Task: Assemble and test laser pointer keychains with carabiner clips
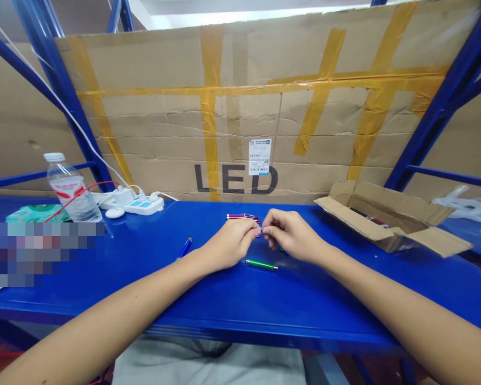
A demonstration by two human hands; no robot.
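Pen piece [261, 230], small and partly hidden, was pinched between the fingertips of the left hand [228, 245] and the right hand [293, 235], just above the blue table [232, 305]. Both hands had their fingers curled closed on it. A green pen [261, 264] lay just below them, purple pens [242, 216] just behind, and a blue pen [184, 248] to the left.

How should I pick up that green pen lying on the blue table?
Pinch the green pen at the middle of its barrel, from above on the near side. It lies flat and sideways on the blue table, and the left hand and right hand, pinching a small part, sit just behind it.
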